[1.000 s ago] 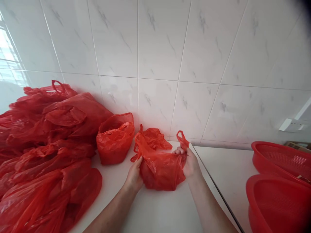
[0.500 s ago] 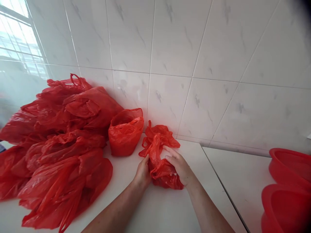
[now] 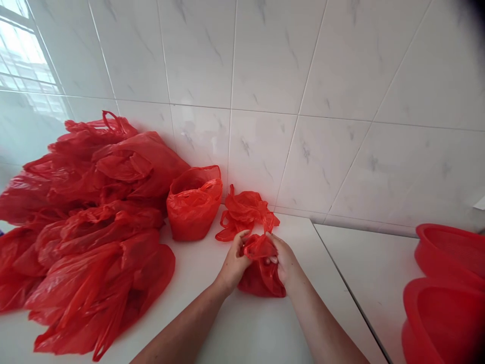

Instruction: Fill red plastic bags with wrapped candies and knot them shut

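Observation:
A small red plastic bag (image 3: 261, 278) rests on the white table (image 3: 223, 323) with its upper part bunched between my hands. My left hand (image 3: 235, 263) grips the left side of its gathered mouth. On the right, my right hand (image 3: 283, 257) pinches the same mouth, and a bit of plastic sticks up near its fingertips. What lies inside the bag is hidden. Just behind, a crumpled red plastic bag (image 3: 242, 212) lies against the wall. To its left stands an open red bag (image 3: 191, 212) with a flat base.
A large heap of red plastic bags (image 3: 102, 253) covers the left side of the table. Two red plastic basins (image 3: 420, 308) stand at the right edge. A tiled wall (image 3: 265, 151) runs along the back. A seam (image 3: 350, 290) crosses the tabletop right of my hands.
Both hands have closed in on the bag's mouth and gathered it. My right hand's fingers, spread before, now pinch the plastic. The bag stands more compact.

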Demonstrator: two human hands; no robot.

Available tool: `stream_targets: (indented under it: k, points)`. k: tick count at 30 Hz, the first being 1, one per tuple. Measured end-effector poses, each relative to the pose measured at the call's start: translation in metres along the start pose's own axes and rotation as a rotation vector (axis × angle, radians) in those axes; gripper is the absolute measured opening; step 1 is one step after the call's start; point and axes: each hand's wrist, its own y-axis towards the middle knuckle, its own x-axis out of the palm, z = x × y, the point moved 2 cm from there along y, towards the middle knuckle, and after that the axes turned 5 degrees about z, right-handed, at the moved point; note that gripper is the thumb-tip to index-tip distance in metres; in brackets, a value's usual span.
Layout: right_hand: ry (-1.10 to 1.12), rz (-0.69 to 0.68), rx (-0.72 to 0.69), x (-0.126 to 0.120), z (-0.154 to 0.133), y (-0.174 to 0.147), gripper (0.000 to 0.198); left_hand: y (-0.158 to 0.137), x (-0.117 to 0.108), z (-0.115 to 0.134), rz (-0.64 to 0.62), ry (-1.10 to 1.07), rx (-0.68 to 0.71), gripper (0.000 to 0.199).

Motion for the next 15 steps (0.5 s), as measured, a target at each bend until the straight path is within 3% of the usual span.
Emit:
stream_targets:
  k: [3,7,11,15]
  points:
    - [-0.05,0.04,-0.024,-0.003,0.002,0.001,0.029,-0.008,0.004,0.004,-0.125,0.09,0.111,0.072]
    - [-0.145,-0.029,-0.023,0.002,0.003,-0.005,0.025,-0.008,0.007,0.0,-0.085,0.105,0.138,0.036]
    - [-0.16,-0.123,0.007,0.004,0.004,-0.008,0.028,0.0,0.001,-0.004,-0.009,0.123,0.085,0.039]
    - [-0.156,-0.186,0.018,-0.002,0.001,-0.008,0.028,0.005,-0.004,-0.004,-0.023,0.149,0.086,0.038]
